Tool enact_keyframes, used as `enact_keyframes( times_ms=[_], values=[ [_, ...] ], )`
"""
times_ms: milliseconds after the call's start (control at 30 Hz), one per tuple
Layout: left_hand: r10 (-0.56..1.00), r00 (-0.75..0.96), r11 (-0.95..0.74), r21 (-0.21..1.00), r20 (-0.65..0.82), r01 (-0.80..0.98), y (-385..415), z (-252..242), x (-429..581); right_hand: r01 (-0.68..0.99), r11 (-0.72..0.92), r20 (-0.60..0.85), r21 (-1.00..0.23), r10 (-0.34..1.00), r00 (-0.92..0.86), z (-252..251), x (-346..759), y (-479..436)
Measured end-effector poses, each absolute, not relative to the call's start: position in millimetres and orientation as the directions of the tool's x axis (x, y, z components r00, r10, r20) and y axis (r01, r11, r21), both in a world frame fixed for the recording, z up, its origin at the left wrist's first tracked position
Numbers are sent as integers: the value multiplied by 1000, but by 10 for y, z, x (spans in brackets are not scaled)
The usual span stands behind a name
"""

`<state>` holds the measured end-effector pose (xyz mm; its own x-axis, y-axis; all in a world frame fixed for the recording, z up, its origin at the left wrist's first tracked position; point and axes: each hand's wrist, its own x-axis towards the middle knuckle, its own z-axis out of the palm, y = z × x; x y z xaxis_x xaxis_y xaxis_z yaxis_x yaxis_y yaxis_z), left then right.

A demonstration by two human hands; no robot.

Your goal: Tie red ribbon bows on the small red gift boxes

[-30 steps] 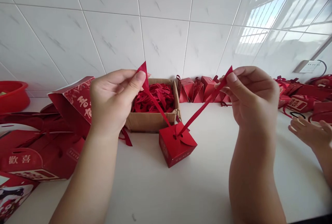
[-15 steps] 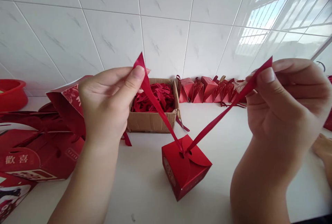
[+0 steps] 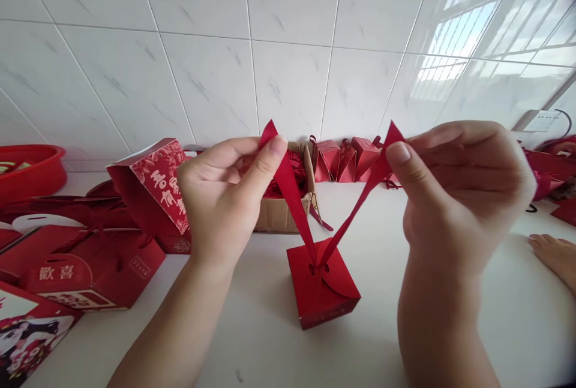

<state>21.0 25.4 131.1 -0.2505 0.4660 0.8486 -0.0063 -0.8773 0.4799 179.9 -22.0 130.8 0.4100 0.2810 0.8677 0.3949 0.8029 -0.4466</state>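
Note:
A small red gift box (image 3: 327, 298) stands on the white table, its curved top flaps folded together. Through the holes in its top runs a red ribbon (image 3: 294, 208), whose two ends rise in a V. My left hand (image 3: 225, 196) pinches one end between thumb and fingers, the pointed tip sticking up past the thumb. The other end is pinched the same way by my right hand (image 3: 454, 190). Both hands are above the box and apart from each other.
Behind my left hand is a cardboard box (image 3: 276, 217) of red ribbons. Folded red boxes (image 3: 348, 160) line the tiled wall. Larger red gift boxes (image 3: 117, 262) and a red basin (image 3: 38, 169) are at left. Another person's hand or foot (image 3: 555, 259) shows at right.
My hands have come closer together and lower, so the ribbon's V is narrower. The small box has turned slightly. The view has shifted, showing more of the left boxes.

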Motion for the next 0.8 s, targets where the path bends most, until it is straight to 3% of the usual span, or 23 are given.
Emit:
enact_keyframes(
  times_ms=[200,567,800],
  values=[
    [495,-236,-848,524,836,79,194,1324,206,371,816,877,-444,310,367,1309,1767,-220],
    [487,-242,-866,501,839,-8,235,1356,147,334,851,884,-405,271,380,1293,1749,-180],
    [496,-261,-862,506,828,-30,315,1374,109,397,800,877,-450,311,367,1293,1808,-164]
  ],
)
